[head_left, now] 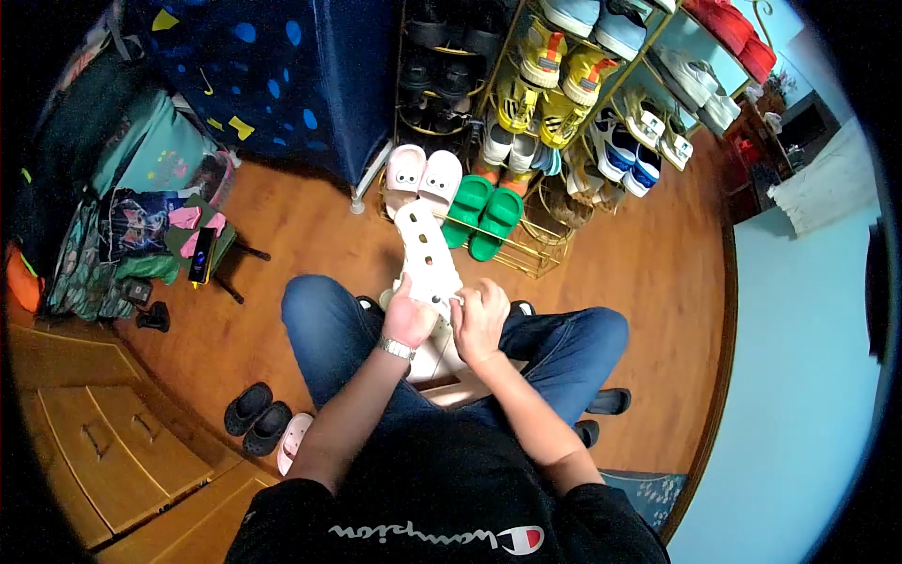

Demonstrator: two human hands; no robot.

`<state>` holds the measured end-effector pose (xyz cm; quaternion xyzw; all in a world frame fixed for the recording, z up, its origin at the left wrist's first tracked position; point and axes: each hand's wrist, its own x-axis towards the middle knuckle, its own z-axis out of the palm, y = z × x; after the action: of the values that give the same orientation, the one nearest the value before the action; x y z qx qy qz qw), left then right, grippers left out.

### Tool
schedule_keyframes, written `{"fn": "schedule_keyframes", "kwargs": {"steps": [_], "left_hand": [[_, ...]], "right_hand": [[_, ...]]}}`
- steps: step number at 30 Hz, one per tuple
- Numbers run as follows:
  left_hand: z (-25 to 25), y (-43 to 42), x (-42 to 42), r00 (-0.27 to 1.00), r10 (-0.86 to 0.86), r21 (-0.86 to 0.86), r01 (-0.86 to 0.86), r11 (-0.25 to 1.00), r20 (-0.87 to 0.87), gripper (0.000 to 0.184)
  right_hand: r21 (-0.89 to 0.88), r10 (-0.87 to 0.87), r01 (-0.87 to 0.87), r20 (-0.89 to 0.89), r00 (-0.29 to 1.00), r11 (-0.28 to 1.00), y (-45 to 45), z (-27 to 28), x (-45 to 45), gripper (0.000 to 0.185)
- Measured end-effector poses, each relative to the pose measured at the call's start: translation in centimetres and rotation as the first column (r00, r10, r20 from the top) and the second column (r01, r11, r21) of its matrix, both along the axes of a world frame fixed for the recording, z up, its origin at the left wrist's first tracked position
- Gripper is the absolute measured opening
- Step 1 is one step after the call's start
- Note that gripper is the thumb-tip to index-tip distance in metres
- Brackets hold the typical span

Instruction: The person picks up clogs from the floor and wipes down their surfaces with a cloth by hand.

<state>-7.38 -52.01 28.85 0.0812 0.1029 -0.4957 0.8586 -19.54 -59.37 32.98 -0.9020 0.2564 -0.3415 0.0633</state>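
A white clog-style shoe [423, 244] with dark holes points away from me above my lap, its toe near the shoe rack. My left hand [411, 318], with a metal-banded watch [396, 349] at the wrist, is closed around its heel end. My right hand [481, 318] is closed at the other side of the heel, fingertips pinching the white edge near a dark round rivet. What exactly lies under those fingertips is hidden. Beyond the clog's toe stand pink slippers with cartoon eyes [425, 177] and green slides [485, 216].
A gold wire shoe rack [540, 258] holds several pairs, including yellow sneakers [536, 103]. Left are a blue fabric cabinet [272, 85], a small stool with a phone [201, 254], and wooden drawers [113, 442]. Dark clogs [258, 420] lie on the wooden floor [310, 240].
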Motion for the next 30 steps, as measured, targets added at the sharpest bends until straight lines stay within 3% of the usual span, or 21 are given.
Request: {"fn": "schedule_keyframes", "kwargs": {"steps": [1, 2, 4, 7, 10, 11, 14, 15, 16, 18, 19, 20, 22, 23, 26, 30], "left_hand": [[-0.2, -0.1, -0.1, 0.999, 0.016, 0.025, -0.017, 1.000, 0.033, 0.051], [-0.6, 0.0, -0.2, 0.999, 0.013, 0.013, -0.014, 1.000, 0.041, 0.051], [-0.8, 0.3, -0.6, 0.999, -0.001, -0.002, 0.001, 1.000, 0.047, 0.052], [-0.5, 0.2, -0.7, 0.996, -0.034, 0.001, 0.034, 0.999, 0.087, 0.052], [0.2, 0.0, 0.0, 0.995, -0.069, -0.069, 0.074, 0.995, 0.075, 0.052], [0.4, 0.0, 0.1, 0.995, -0.084, -0.097, 0.090, 0.991, 0.062, 0.052], [1.6, -0.2, -0.5, 0.973, -0.176, -0.002, 0.179, 0.984, 0.152, 0.053], [1.7, -0.3, -1.0, 0.943, -0.217, 0.078, 0.203, 0.976, 0.254, 0.053], [1.7, 0.0, -1.0, 0.829, -0.345, 0.215, 0.276, 0.937, 0.440, 0.051], [1.4, 1.2, -0.7, 0.450, -0.590, 0.506, 0.306, 0.807, 0.670, 0.048], [3.5, 2.1, -1.1, 0.153, -0.609, 0.607, 0.064, 0.792, 0.778, 0.043], [7.7, 3.0, -0.8, -0.090, -0.695, 0.685, -0.116, 0.719, 0.713, 0.040], [8.3, 2.9, 0.0, -0.533, -0.539, 0.151, -0.605, 0.782, 0.652, 0.038], [8.7, 2.7, 0.2, -0.549, -0.569, 0.113, -0.651, 0.750, 0.612, 0.041], [3.9, 1.0, 1.3, -0.461, -0.666, 0.224, -0.697, 0.681, 0.587, 0.048], [3.8, 0.7, 1.8, -0.363, -0.590, 0.252, -0.656, 0.712, 0.721, 0.047]], "right_hand": [[0.206, -0.027, 0.017, 0.045, 0.999, 0.978, 0.4, -1.9, 0.0, 0.025], [0.468, -0.098, -0.009, 0.203, 0.974, 0.884, 1.1, -3.8, 0.2, 0.032], [0.626, -0.102, -0.042, 0.193, 0.976, 0.779, 0.8, -4.3, -0.4, 0.046], [0.691, 0.039, -0.103, 0.108, 0.993, 0.716, -0.8, -3.6, -1.1, 0.057], [0.593, 0.132, -0.213, 0.178, 0.975, 0.776, -1.1, -2.5, -1.6, 0.062], [0.536, 0.146, -0.194, 0.130, 0.981, 0.822, -0.9, -2.1, -1.8, 0.065], [0.619, 0.122, -0.157, 0.100, 0.988, 0.769, -0.2, -3.1, -3.0, 0.061], [0.657, 0.065, -0.105, 0.085, 0.994, 0.747, -0.1, -3.3, -3.0, 0.056], [0.725, 0.011, -0.075, 0.093, 0.996, 0.684, -0.4, -3.3, -3.2, 0.053], [0.847, -0.105, -0.025, 0.095, 0.990, 0.532, -1.1, -3.1, -3.8, 0.047], [0.851, -0.125, -0.060, 0.146, 0.981, 0.522, -2.0, -3.9, -4.0, 0.046], [0.877, -0.118, -0.162, 0.239, 0.964, 0.453, -2.9, -5.3, -4.3, 0.045], [0.905, -0.068, -0.222, 0.264, 0.962, 0.364, -3.9, -5.3, -4.7, 0.044], [0.913, -0.033, -0.267, 0.291, 0.956, 0.308, -4.0, -5.3, -4.9, 0.042], [0.914, -0.064, -0.395, 0.390, 0.918, -0.090, -2.9, -2.1, -4.8, 0.043], [0.879, -0.093, -0.431, 0.420, 0.903, -0.206, -2.6, -2.9, -5.0, 0.042]]}}
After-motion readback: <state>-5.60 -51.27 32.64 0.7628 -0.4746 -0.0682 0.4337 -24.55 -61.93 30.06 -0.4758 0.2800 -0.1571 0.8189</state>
